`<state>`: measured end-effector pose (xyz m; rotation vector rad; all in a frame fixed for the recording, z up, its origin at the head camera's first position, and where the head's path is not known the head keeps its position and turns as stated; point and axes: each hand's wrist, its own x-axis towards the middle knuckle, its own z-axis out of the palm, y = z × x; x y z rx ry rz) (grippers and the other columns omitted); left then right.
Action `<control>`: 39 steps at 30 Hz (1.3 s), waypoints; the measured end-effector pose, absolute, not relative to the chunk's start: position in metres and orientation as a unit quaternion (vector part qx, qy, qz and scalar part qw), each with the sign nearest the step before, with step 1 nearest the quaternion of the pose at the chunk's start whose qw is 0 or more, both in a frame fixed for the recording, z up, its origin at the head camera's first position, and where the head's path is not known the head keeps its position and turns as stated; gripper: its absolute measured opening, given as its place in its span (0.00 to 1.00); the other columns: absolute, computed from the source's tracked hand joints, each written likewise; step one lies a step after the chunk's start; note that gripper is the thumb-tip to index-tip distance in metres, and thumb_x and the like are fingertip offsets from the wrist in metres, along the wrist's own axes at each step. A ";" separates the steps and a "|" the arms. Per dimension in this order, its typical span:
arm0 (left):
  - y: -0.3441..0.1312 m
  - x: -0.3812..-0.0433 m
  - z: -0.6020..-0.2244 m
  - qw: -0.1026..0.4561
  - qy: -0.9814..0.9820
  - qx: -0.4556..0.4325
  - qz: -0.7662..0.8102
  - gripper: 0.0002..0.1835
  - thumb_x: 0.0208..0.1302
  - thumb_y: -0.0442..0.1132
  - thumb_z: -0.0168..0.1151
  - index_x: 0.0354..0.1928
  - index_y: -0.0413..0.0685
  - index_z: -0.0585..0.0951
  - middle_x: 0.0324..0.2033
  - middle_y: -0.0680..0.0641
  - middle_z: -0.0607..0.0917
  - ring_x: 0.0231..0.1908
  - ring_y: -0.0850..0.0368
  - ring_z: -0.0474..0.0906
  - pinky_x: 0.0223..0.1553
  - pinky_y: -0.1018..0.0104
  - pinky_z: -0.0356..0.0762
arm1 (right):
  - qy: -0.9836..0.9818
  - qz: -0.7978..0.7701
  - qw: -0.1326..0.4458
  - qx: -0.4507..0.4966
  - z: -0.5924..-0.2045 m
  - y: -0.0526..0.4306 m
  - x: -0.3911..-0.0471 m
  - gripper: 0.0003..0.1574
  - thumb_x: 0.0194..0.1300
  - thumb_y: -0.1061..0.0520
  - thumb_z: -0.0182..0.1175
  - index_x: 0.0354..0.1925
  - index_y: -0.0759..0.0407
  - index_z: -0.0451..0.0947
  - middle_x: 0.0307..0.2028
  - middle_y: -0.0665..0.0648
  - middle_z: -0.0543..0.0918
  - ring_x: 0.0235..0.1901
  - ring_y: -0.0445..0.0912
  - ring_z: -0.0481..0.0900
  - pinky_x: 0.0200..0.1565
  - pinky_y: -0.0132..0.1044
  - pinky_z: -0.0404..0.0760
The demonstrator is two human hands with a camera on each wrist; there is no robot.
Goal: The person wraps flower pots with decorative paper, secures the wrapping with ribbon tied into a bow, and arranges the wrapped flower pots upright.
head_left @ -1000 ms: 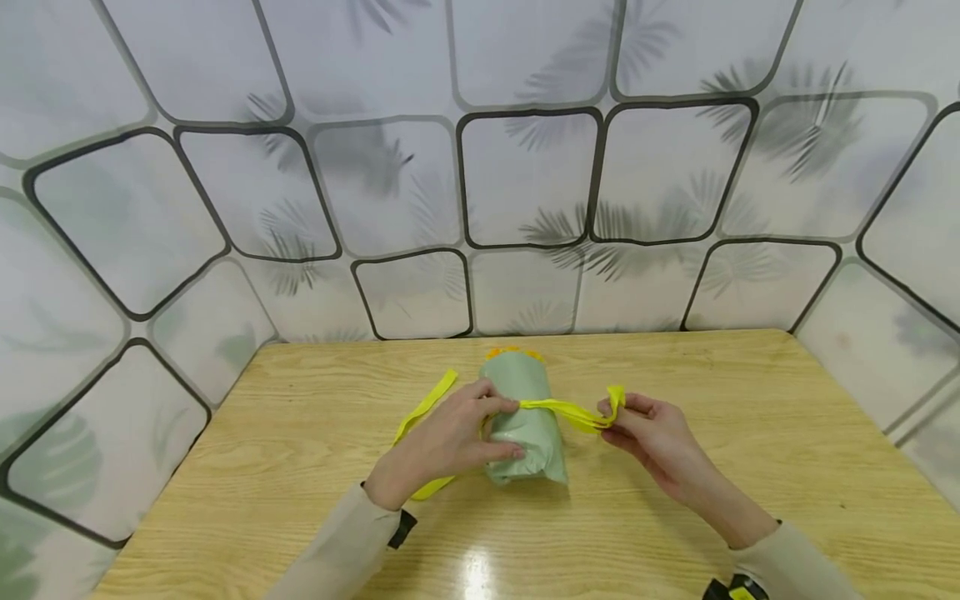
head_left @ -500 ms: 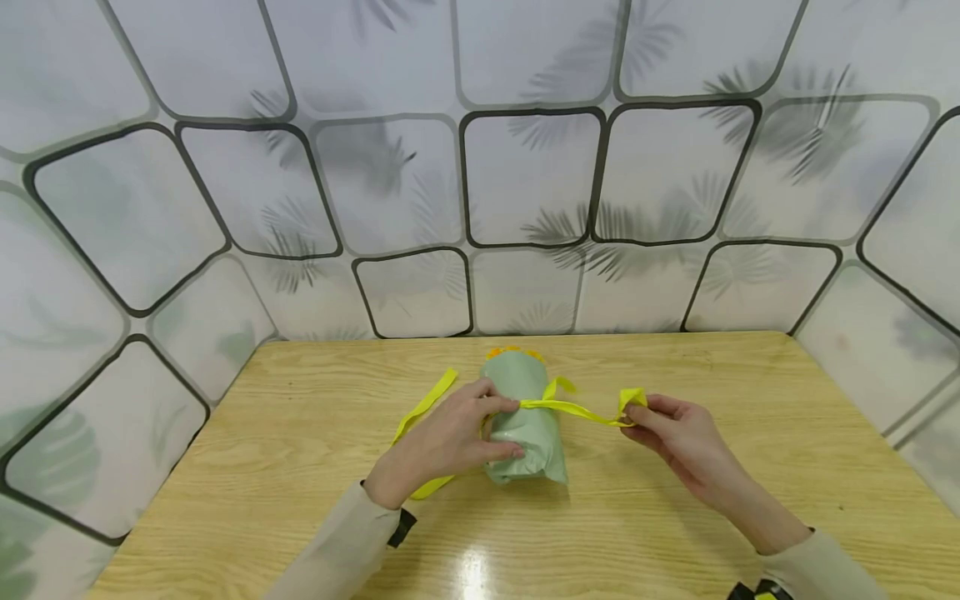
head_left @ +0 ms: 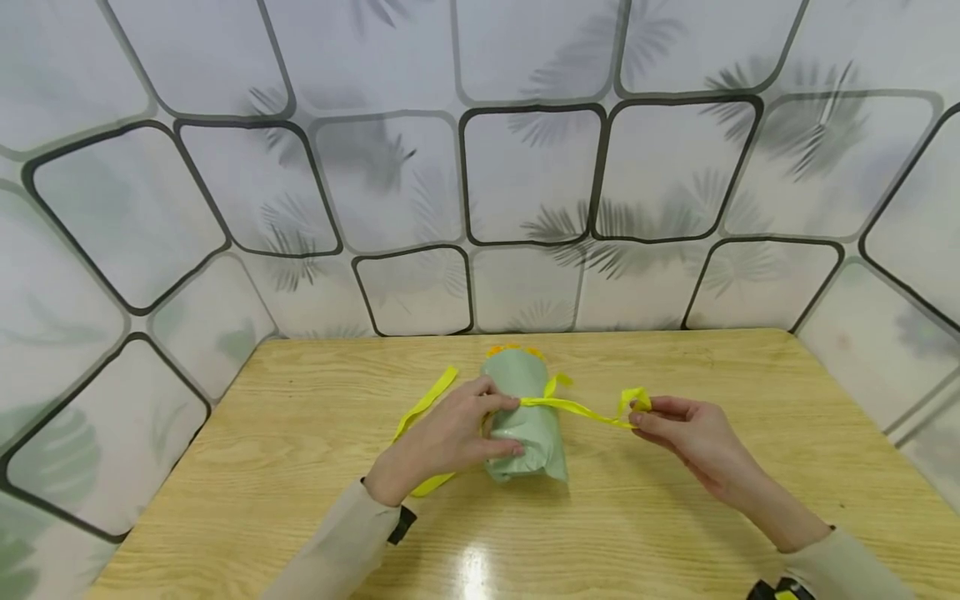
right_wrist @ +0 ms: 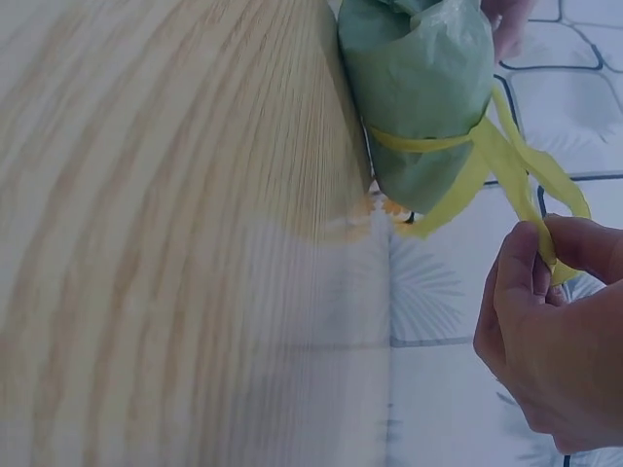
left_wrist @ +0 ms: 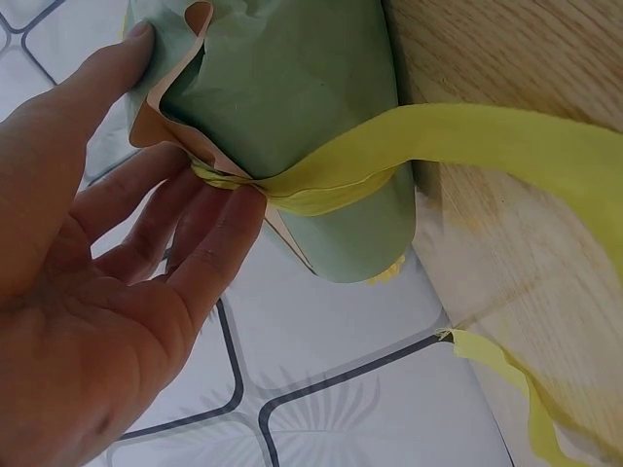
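Observation:
A small bouquet (head_left: 517,375) in pale green wrapping paper lies on the table, with orange petals (head_left: 513,348) at its far end. Yellow ribbon (head_left: 573,407) circles its middle. My left hand (head_left: 442,429) grips the bundle from the left side; in the left wrist view its fingertips touch the ribbon at the paper's edge (left_wrist: 209,146), while the thumb lies against the wrapping. Off to the right, my right hand (head_left: 697,433) pinches a ribbon length between thumb and fingers, as the right wrist view also shows. A short ribbon tail (head_left: 558,383) stands up beside the bundle.
Another length of yellow ribbon (head_left: 423,407) trails over the wooden table (head_left: 300,467) to the left, partly behind my left forearm. A patterned backdrop (head_left: 525,287) rises directly behind the table and along both sides.
My right hand has drawn the ribbon to the right, stretching it out further from the bouquet. One ribbon tail has separated and now stands near the bundle. My left hand has stayed put.

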<state>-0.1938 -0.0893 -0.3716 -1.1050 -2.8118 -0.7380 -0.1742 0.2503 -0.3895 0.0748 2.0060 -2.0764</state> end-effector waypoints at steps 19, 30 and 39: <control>-0.091 -0.194 -0.373 0.014 -0.902 -0.356 -0.245 0.32 0.60 0.55 0.75 0.63 0.48 0.83 0.43 0.56 0.80 0.33 0.64 0.67 0.34 0.73 0.68 | 0.770 -0.625 0.121 0.045 -0.394 0.269 -0.181 0.48 0.68 0.52 0.69 0.73 0.76 0.59 0.45 0.42 0.83 0.43 0.30 0.80 0.50 0.27 0.83; -0.091 -0.195 -0.372 0.016 -0.899 -0.358 -0.250 0.31 0.59 0.54 0.75 0.62 0.47 0.83 0.43 0.55 0.80 0.33 0.64 0.68 0.33 0.74 0.69 | 0.823 -0.553 0.128 0.002 -0.391 0.275 -0.179 0.35 0.68 0.54 0.69 0.68 0.65 0.73 0.51 0.48 0.83 0.42 0.36 0.82 0.46 0.36 0.84; -0.091 -0.196 -0.374 0.022 -0.898 -0.363 -0.248 0.31 0.60 0.55 0.75 0.62 0.47 0.83 0.42 0.56 0.80 0.33 0.63 0.69 0.33 0.74 0.69 | 0.837 -0.527 0.145 -0.026 -0.393 0.286 -0.183 0.31 0.72 0.61 0.61 0.69 0.70 0.70 0.49 0.52 0.87 0.34 0.40 0.74 0.36 0.36 0.77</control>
